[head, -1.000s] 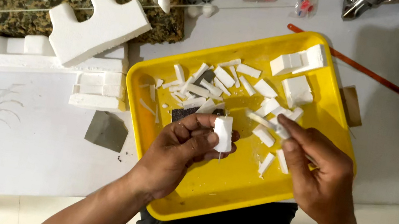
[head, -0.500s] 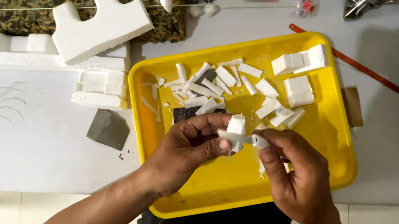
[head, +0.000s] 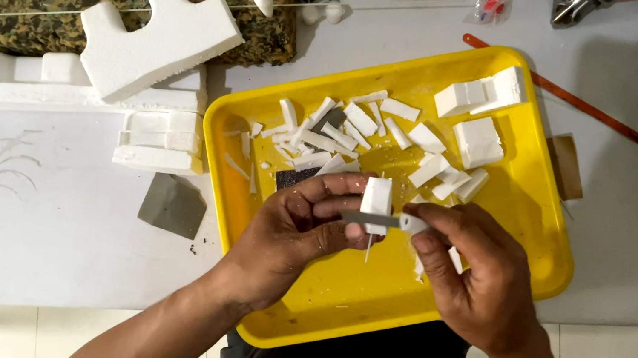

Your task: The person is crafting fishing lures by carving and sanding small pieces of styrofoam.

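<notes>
Holding a small white foam block [head: 377, 197] between thumb and fingertips, the left hand [head: 295, 231] sits at the centre of the frame above the yellow tray [head: 366, 308]. The block stands upright just above that hand's thumb, touching it. A thin grey blade [head: 368, 218] lies flat across the block's lower part; the right hand [head: 476, 274], just right of centre, pinches the blade's white handle end, its fingers curled closed around it. Both hands hover over the bare lower half of the tray, while loose white foam offcuts [head: 362, 130] lie scattered in the tray's upper half, just beyond the block. Left of the tray, on the white worktop [head: 23, 242], rest a large notched foam piece [head: 154, 39] and a grey sanding wedge [head: 172, 205].
</notes>
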